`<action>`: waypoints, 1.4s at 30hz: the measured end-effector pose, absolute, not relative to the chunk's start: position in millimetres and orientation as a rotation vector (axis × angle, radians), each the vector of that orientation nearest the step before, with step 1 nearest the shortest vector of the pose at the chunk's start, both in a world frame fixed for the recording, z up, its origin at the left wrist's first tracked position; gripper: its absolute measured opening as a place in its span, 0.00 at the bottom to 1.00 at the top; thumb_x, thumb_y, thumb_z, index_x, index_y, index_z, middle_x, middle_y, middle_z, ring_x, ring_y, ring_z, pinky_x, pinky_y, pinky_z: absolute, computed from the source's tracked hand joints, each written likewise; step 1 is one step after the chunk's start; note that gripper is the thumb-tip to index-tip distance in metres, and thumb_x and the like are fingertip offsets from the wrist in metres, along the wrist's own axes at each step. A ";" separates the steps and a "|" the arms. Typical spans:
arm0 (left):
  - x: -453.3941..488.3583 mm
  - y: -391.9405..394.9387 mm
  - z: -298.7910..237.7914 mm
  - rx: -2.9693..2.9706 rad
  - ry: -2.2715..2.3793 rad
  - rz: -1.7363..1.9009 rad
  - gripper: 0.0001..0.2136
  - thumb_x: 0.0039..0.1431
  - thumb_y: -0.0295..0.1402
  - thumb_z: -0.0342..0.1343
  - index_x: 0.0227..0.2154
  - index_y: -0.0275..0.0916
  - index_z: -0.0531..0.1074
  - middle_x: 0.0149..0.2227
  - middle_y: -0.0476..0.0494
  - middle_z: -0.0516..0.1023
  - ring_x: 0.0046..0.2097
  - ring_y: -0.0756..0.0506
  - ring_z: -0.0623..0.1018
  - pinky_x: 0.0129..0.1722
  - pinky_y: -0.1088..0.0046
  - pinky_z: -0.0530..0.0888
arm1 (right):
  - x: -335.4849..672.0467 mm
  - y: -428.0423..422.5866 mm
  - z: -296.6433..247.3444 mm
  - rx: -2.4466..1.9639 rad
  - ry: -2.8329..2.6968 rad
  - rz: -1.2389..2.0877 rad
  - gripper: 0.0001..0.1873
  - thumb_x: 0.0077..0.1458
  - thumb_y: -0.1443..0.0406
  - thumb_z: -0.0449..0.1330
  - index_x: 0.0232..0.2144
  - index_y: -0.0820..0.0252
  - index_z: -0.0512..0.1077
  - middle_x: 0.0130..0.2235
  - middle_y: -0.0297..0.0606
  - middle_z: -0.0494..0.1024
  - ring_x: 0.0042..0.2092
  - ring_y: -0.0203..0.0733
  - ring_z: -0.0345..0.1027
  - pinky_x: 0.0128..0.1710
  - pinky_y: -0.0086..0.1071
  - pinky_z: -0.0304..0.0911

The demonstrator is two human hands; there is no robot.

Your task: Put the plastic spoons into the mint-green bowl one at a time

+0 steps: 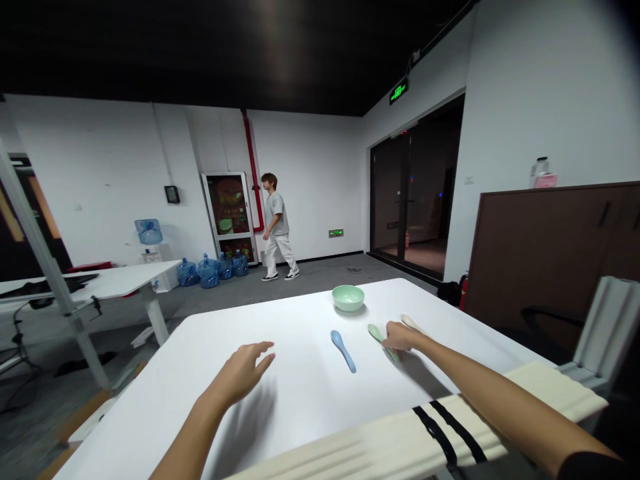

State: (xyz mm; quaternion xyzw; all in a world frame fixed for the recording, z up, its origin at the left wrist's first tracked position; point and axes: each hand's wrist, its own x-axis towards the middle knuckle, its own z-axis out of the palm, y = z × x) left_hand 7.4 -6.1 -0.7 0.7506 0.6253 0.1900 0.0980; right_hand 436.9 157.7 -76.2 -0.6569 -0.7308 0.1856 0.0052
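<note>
Right hand (403, 337): fingers (395, 335) curled and pressed together over the middle of a pale green spoon (377, 334), touching it. Whether they pinch the spoon cannot be told, as the hand hides the contact. This spoon lies on the white bench (280, 320), in front of and to the right of the landmark, a pale green bowl (348, 298), which sits upright near the far edge. A cream spoon (411, 323) lies just beyond the right fingers, farther right of the bowl.

Left hand (241, 375): palm down, fingers (263, 353) spread, its shadow on the bench below. It touches nothing visible and is nearest a blue spoon (344, 351), which lies directly in front of the bowl, well apart from the hand.

Beyond the bowl: a co-worker (277, 227) in a grey T-shirt and white trousers stands mid-stride on the grey floor. Farther left of the bowl are a second white desk (85, 282), a water dispenser (149, 231) and blue water jugs (207, 272). Right of the bowl stand a dark brown cabinet (550, 253) and a fire extinguisher (463, 291).
</note>
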 end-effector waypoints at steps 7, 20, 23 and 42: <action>7.7 -6.3 0.5 2.216 1.848 0.574 0.26 0.61 0.53 0.42 0.54 0.44 0.71 0.53 0.41 0.76 0.52 0.39 0.76 0.50 0.63 0.71 | 438.2 160.8 -79.2 -2.087 -2.271 0.606 0.15 0.49 0.58 0.61 0.23 0.67 0.74 0.27 0.43 0.76 0.27 0.40 0.70 0.33 0.38 0.67; 5.8 -5.0 -0.8 2.234 1.864 0.561 0.25 0.62 0.52 0.42 0.54 0.44 0.71 0.53 0.41 0.76 0.53 0.39 0.76 0.49 0.64 0.71 | 436.9 152.9 -61.7 -2.053 -2.253 0.464 0.22 0.54 0.53 0.56 0.25 0.68 0.74 0.25 0.47 0.77 0.26 0.42 0.71 0.32 0.35 0.63; 6.5 -5.5 0.4 2.237 1.875 0.552 0.26 0.62 0.52 0.42 0.54 0.44 0.71 0.53 0.41 0.76 0.53 0.39 0.75 0.49 0.64 0.71 | 434.6 149.0 -42.5 -1.991 -2.183 0.368 0.27 0.56 0.48 0.52 0.33 0.67 0.76 0.32 0.50 0.80 0.32 0.46 0.74 0.35 0.35 0.63; 5.3 -4.4 0.5 2.269 1.918 0.569 0.27 0.62 0.51 0.42 0.54 0.41 0.71 0.55 0.40 0.75 0.56 0.37 0.73 0.53 0.62 0.70 | 399.0 104.9 -42.2 -1.676 -2.332 0.057 0.38 0.59 0.46 0.49 0.66 0.57 0.54 0.67 0.49 0.54 0.64 0.58 0.53 0.60 0.47 0.50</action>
